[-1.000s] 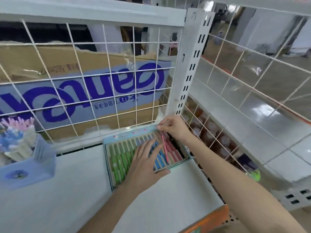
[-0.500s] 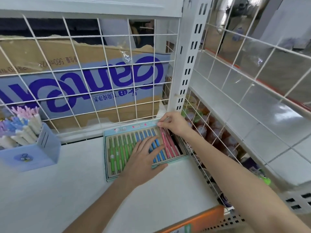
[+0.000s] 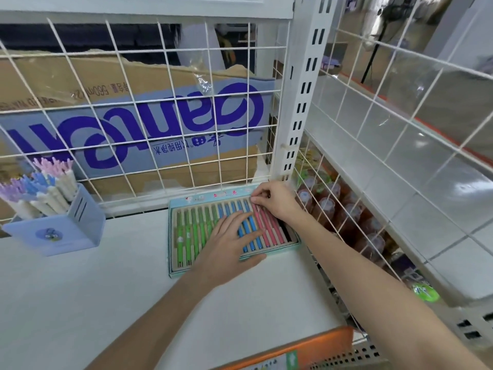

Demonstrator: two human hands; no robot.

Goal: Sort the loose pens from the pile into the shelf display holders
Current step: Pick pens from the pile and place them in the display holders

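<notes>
wire grid (image 3: 149, 121) blocks behind, right; shelf (image 3: 80, 303) front open.

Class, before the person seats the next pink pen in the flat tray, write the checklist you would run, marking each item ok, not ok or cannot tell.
1. Tray lies flat on the shelf: ok.
2. Left hand rests flat over the green pens and blue pens, steadying them: ok.
3. Right hand has a grip at the top end of the pink pens: ok.
4. Free slot right of the pink row: ok, a dark gap shows there.
5. Colours grouped green, blue, pink: ok.
6. Pen under the right fingers fully seated: cannot tell, the fingers cover it.
</notes>
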